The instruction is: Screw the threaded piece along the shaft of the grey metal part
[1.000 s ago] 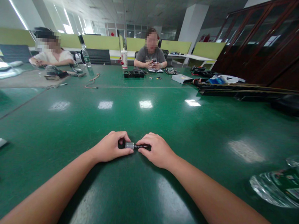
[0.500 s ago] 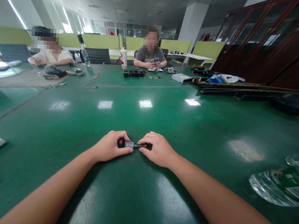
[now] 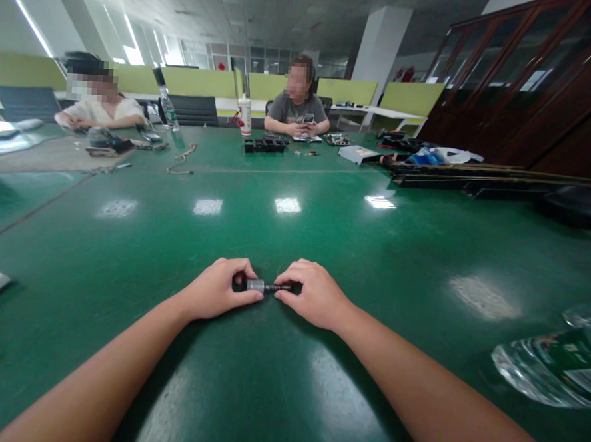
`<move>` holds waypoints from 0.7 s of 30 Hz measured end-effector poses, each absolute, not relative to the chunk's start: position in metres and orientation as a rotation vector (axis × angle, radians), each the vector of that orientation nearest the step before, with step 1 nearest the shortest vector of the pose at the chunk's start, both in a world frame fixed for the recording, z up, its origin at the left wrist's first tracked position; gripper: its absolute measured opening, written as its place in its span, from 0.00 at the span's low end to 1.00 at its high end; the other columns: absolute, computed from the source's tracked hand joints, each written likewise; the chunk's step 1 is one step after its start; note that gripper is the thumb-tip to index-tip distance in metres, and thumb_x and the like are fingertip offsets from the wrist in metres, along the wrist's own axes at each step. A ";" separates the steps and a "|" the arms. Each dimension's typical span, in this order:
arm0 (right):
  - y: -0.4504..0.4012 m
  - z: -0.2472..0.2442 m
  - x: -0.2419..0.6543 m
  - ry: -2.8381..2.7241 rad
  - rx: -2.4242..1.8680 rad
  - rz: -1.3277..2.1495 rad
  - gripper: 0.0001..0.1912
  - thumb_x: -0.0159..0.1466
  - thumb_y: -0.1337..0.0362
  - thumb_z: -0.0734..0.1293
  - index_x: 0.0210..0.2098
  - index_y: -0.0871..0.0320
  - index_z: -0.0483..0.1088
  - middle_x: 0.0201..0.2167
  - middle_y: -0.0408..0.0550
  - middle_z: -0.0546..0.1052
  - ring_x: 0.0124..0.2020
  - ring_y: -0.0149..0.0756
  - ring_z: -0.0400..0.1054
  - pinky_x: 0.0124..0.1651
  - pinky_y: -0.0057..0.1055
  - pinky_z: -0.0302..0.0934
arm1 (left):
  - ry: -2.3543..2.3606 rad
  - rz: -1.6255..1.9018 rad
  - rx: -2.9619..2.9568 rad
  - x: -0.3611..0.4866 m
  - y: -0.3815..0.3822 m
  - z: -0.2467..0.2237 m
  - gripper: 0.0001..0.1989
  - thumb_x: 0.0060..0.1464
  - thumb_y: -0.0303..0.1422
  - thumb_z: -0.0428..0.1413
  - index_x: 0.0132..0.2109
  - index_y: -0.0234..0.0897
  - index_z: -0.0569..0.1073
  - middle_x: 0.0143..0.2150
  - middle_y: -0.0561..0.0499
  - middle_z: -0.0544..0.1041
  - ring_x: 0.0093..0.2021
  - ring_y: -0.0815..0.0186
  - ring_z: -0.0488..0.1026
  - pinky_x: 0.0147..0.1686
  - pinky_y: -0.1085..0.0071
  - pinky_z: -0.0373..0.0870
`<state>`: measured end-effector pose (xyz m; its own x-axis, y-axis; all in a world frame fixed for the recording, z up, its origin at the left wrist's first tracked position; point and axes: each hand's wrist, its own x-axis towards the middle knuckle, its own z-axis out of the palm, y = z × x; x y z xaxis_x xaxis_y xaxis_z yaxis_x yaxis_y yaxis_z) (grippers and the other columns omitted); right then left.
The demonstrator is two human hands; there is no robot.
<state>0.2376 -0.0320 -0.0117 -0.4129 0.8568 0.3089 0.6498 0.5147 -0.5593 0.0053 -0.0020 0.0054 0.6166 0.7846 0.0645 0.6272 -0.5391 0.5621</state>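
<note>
A small grey cylinder with a dark ribbed shaft point(image 3: 255, 285) lies level between my two hands, just over or on the green table point(image 3: 276, 380). My left hand point(image 3: 217, 286) closes its thumb and fingers around the grey end. At the other end, my right hand point(image 3: 316, 294) pinches the dark shaft between thumb and fingertips. Part of the shaft is covered by the right fingers, and whether the piece touches the tabletop cannot be told.
A clear plastic bottle point(image 3: 557, 367) lies at the right edge. Across the table sit two people, one holding a phone point(image 3: 308, 119). Before them are a black part point(image 3: 266, 145), a white bottle point(image 3: 244, 114) and a cord point(image 3: 182, 161). Long dark bars point(image 3: 458, 174) lie far right.
Both hands keep their hold on the grey cylinder and its shaft, almost unmoved. The person opposite has turned their head slightly to the left.
</note>
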 end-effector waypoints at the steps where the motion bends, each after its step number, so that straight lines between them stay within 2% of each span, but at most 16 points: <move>1: -0.032 -0.011 0.238 -2.191 -1.231 0.480 0.04 0.58 0.68 0.73 0.35 0.55 0.79 0.32 0.44 0.79 0.37 0.35 0.69 0.43 0.33 0.59 | 1.109 0.429 2.348 0.005 -0.002 0.005 0.14 0.54 0.45 0.60 0.38 0.38 0.75 0.30 0.53 0.76 0.31 0.65 0.71 0.31 0.72 0.63; 21: -0.030 -0.009 0.246 -2.175 -1.297 0.464 0.03 0.59 0.68 0.72 0.34 0.55 0.78 0.33 0.45 0.79 0.37 0.36 0.69 0.43 0.33 0.60 | 1.159 0.432 2.289 0.006 -0.002 0.007 0.15 0.54 0.45 0.60 0.38 0.37 0.74 0.30 0.53 0.74 0.31 0.65 0.71 0.32 0.71 0.63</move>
<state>0.2456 -0.0300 -0.0094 -0.3759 0.8814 0.2862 0.6877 0.4723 -0.5513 0.0056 -0.0021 0.0067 0.5801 0.8135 0.0422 0.6430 -0.4891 0.5893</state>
